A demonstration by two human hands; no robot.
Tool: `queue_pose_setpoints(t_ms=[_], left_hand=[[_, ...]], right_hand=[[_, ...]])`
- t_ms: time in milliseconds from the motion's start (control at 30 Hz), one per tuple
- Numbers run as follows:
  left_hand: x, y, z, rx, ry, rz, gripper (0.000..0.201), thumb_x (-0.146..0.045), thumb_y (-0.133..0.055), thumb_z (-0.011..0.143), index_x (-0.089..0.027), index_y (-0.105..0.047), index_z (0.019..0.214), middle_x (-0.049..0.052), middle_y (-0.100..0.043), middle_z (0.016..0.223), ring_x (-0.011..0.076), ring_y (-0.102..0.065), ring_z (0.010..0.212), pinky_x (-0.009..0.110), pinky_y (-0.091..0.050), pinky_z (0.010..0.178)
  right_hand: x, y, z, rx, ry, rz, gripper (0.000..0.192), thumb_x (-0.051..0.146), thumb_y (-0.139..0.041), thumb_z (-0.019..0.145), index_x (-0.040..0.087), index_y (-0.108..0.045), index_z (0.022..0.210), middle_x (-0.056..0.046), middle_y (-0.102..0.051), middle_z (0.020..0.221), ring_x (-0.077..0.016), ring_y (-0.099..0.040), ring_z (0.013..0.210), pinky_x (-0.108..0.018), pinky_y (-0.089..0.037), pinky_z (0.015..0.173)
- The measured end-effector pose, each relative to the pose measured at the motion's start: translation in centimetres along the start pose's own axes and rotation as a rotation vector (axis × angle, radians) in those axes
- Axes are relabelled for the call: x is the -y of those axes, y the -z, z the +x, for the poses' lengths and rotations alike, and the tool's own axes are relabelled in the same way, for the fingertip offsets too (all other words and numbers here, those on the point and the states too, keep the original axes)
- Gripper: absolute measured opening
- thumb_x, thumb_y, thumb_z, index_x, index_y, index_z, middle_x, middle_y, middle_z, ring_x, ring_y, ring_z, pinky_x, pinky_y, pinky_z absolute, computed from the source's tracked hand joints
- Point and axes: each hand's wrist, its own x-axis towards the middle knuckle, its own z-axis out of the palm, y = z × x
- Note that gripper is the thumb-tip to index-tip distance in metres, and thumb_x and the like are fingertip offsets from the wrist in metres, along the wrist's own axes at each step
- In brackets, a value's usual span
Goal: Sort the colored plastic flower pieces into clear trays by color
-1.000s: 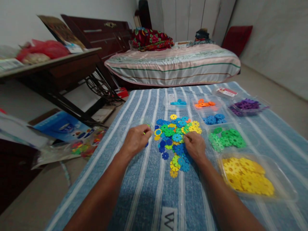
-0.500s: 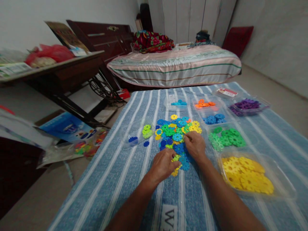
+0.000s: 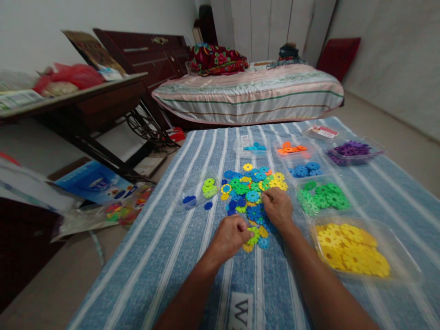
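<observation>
A heap of flat, flower-shaped plastic discs [image 3: 252, 185] in blue, green, yellow and orange lies on the blue striped cloth [image 3: 178, 238]. At the heap's near edge, my left hand [image 3: 229, 236] has its fingertips pinched on a lime-green disc [image 3: 255, 235]. My right hand [image 3: 278, 208] rests knuckles-up on the right side of the heap. Its fingers are curled down among the blue discs and hide whatever is under them.
Clear trays ring the heap: yellow discs [image 3: 354, 250], green [image 3: 323, 197], blue [image 3: 304, 169], orange [image 3: 290, 148], cyan [image 3: 254, 147], purple [image 3: 350, 150], and a left tray [image 3: 192, 185] with lime and dark blue ones. A dark wooden table [image 3: 85, 98] stands left and a bed [image 3: 247, 94] behind.
My left hand left the left tray, where lime discs now lie, came back to the heap's near edge and closed on a lime-green disc. My right hand has stayed put.
</observation>
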Motion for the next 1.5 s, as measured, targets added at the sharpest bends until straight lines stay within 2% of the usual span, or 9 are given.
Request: queue_pose_setpoints(t_ms=[267, 433, 600, 733, 933, 1067, 1200, 1400, 1500], left_hand=[[-1.7, 2.9, -1.0, -0.038, 0.068, -0.105, 0.018, -0.033, -0.063, 0.066, -0.017, -0.056, 0.060, -0.004, -0.052, 0.054, 0.0093, -0.046, 0.052, 0.022, -0.034, 0.051], [-3.5, 7.3, -0.5, -0.242, 0.004, -0.014, 0.019, -0.035, -0.062, 0.067, -0.018, -0.057, 0.060, -0.005, -0.054, 0.051, 0.0101, -0.049, 0.050, 0.022, -0.037, 0.051], [-2.7, 12.6, 2.6, -0.492, -0.017, 0.164, 0.012, -0.031, -0.061, 0.066, -0.019, -0.059, 0.066, -0.004, -0.058, 0.054, 0.0138, -0.058, 0.053, 0.024, -0.043, 0.055], [-0.7, 14.7, 6.0, -0.471, 0.026, 0.384, 0.008, -0.028, -0.058, 0.064, -0.020, -0.058, 0.063, -0.004, -0.058, 0.052, 0.0144, -0.058, 0.052, 0.024, -0.040, 0.053], [0.7, 14.0, 9.0, -0.347, 0.082, 0.546, 0.004, -0.020, -0.057, 0.061, -0.020, -0.060, 0.058, -0.004, -0.058, 0.048, 0.0140, -0.058, 0.054, 0.022, -0.038, 0.055], [-0.1, 13.7, 8.5, -0.443, 0.059, 0.612, 0.008, -0.021, -0.057, 0.068, -0.020, -0.061, 0.061, 0.001, -0.065, 0.062, 0.0172, -0.060, 0.068, 0.024, -0.039, 0.063], [-2.5, 12.5, 5.6, -0.532, -0.102, 0.596, 0.017, -0.032, -0.054, 0.078, -0.020, -0.064, 0.071, 0.000, -0.066, 0.072, 0.0159, -0.059, 0.071, 0.025, -0.039, 0.068], [-3.4, 6.7, 0.7, -0.038, -0.143, 0.475, 0.022, -0.034, -0.054, 0.082, -0.019, -0.060, 0.066, -0.001, -0.061, 0.066, 0.0141, -0.055, 0.065, 0.025, -0.037, 0.063], [-2.3, 3.7, -0.7, 0.077, -0.081, 0.527, 0.018, -0.036, -0.057, 0.081, -0.019, -0.064, 0.078, 0.002, -0.064, 0.077, 0.0168, -0.058, 0.072, 0.027, -0.038, 0.065]], right_hand=[[0.0, 0.0, 0.0, 0.014, 0.002, -0.002, 0.024, 0.029, -0.049, 0.085, 0.020, -0.065, 0.070, -0.003, -0.061, 0.075, -0.0177, -0.054, 0.077, -0.030, -0.034, 0.072], [0.0, 0.0, 0.0, 0.014, -0.001, 0.005, 0.024, 0.030, -0.048, 0.085, 0.020, -0.064, 0.070, -0.003, -0.061, 0.075, -0.0178, -0.054, 0.076, -0.030, -0.035, 0.072], [0.0, -0.1, -0.1, 0.016, -0.005, 0.011, 0.024, 0.030, -0.048, 0.085, 0.020, -0.064, 0.070, -0.003, -0.062, 0.076, -0.0179, -0.054, 0.077, -0.030, -0.035, 0.072], [0.0, -0.1, -0.1, 0.016, 0.005, -0.006, 0.025, 0.030, -0.048, 0.086, 0.020, -0.065, 0.071, -0.003, -0.062, 0.077, -0.0182, -0.054, 0.078, -0.030, -0.035, 0.073], [0.2, 0.0, -0.1, 0.009, 0.010, -0.004, 0.024, 0.030, -0.048, 0.085, 0.020, -0.064, 0.071, -0.003, -0.062, 0.077, -0.0184, -0.054, 0.077, -0.030, -0.035, 0.073], [0.1, 0.0, 0.0, 0.013, 0.012, -0.008, 0.024, 0.029, -0.048, 0.085, 0.021, -0.063, 0.068, -0.003, -0.061, 0.074, -0.0180, -0.053, 0.075, -0.030, -0.035, 0.071], [-0.1, 0.0, 0.0, 0.018, 0.008, -0.015, 0.023, 0.029, -0.048, 0.085, 0.020, -0.064, 0.070, -0.002, -0.061, 0.076, -0.0176, -0.053, 0.077, -0.030, -0.035, 0.072], [-0.1, 0.0, 0.0, 0.026, 0.000, -0.010, 0.024, 0.029, -0.048, 0.085, 0.020, -0.065, 0.070, -0.003, -0.061, 0.077, -0.0180, -0.054, 0.078, -0.030, -0.036, 0.074], [-0.2, 0.0, 0.0, 0.020, 0.009, -0.006, 0.024, 0.030, -0.049, 0.085, 0.020, -0.065, 0.071, -0.003, -0.060, 0.076, -0.0181, -0.054, 0.078, -0.030, -0.036, 0.073]])
